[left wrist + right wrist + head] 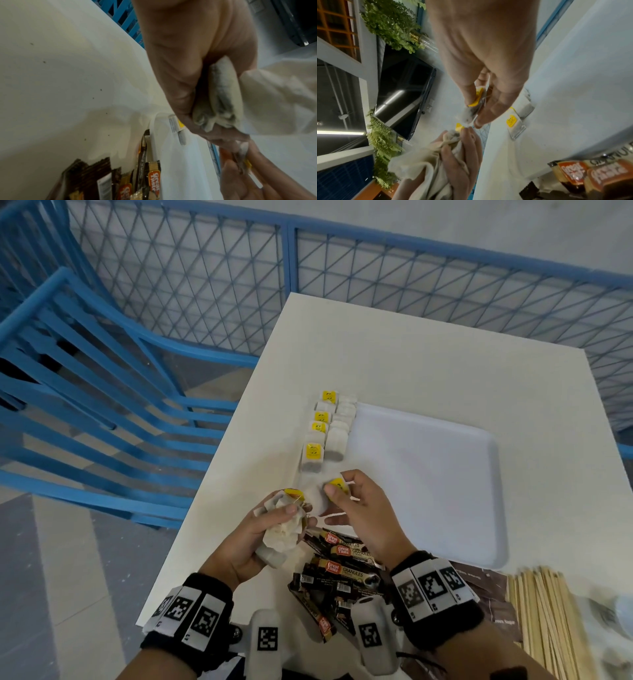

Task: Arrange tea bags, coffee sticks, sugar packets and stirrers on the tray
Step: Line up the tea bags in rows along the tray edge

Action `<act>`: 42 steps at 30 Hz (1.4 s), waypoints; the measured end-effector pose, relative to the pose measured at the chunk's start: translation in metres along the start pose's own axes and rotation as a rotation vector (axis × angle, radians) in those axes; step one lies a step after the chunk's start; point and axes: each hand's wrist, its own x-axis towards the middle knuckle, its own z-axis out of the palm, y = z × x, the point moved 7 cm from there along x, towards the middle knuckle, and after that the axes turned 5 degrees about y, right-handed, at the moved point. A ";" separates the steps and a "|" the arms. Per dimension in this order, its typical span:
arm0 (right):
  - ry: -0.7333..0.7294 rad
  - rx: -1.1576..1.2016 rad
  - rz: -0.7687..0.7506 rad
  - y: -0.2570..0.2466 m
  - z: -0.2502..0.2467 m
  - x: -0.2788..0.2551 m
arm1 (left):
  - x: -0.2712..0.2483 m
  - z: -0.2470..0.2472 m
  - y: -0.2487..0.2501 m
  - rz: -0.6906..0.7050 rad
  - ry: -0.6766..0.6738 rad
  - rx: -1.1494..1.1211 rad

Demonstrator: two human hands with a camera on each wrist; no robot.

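Observation:
My left hand (270,529) grips a crumpled bunch of white tea bags (284,534), also seen in the left wrist view as a bunch (221,97) squeezed in the fist. My right hand (346,501) pinches one tea bag with a yellow tag (337,486) just above the tray's near left corner; the right wrist view shows that tea bag (475,106) between thumb and fingers. Two rows of tea bags (329,428) lie along the left edge of the white tray (445,474). Coffee sticks (339,570) are piled below my hands.
Wooden stirrers (544,621) lie at the near right, beside brown sugar packets (486,583). The white table (428,354) ends at the left, where a blue chair (102,392) stands. A blue mesh fence (239,278) runs behind.

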 end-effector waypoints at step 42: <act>0.266 -0.509 0.061 0.031 -0.041 0.110 | 0.006 -0.056 0.027 0.036 0.156 0.017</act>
